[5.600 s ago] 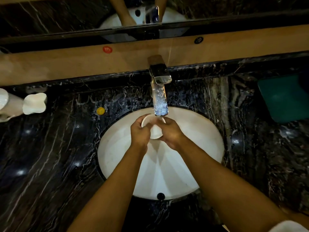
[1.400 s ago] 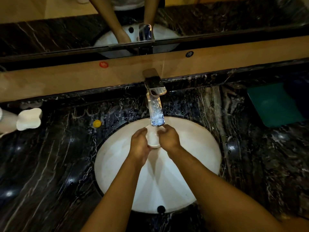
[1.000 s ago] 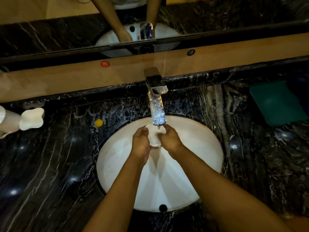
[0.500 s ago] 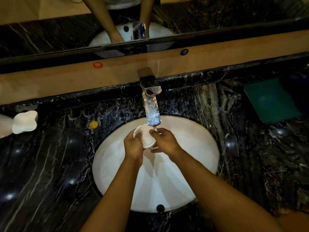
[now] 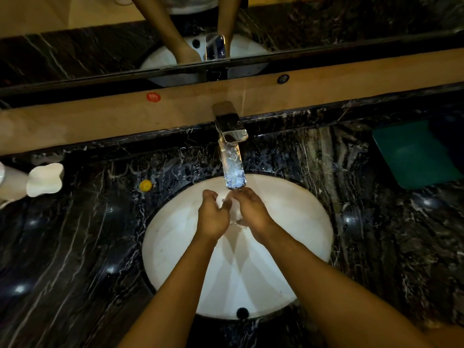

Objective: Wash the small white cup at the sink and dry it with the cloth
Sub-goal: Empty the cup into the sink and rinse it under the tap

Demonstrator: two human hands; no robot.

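Both hands are over the white sink [image 5: 301, 222], just below the tap [image 5: 232, 156]. The cup [image 5: 227, 203] sits between them, mostly hidden; only a pale, blurred patch of it shows, at the far side of the basin under the spout.

Left hand [image 5: 212, 217]: fingers curled round the cup's left side, thumb and fingertips closed onto it. Right hand [image 5: 252, 209]: fingers curved in against the cup's right side, tips lying close to the left hand's fingertips. Both hands hold the cup; how the cup is tilted cannot be told, since the hands cover it and the spot is blurred.

Water glints along the tap spout and ends right above the hands.

Cloth [image 5: 414, 154]: dark green, lying flat on the black marble counter [image 5: 75, 259], far right, well apart from the sink.

Left edge of the counter: a white bottle [image 5: 32, 182] lying on its side. A small yellow disc [image 5: 145, 185] rests on the counter between bottle and sink, near the rim. Behind the tap runs a tan ledge [image 5: 100, 114] with a red sticker [image 5: 153, 97]; above it a mirror [image 5: 75, 54] shows the arms and tap.
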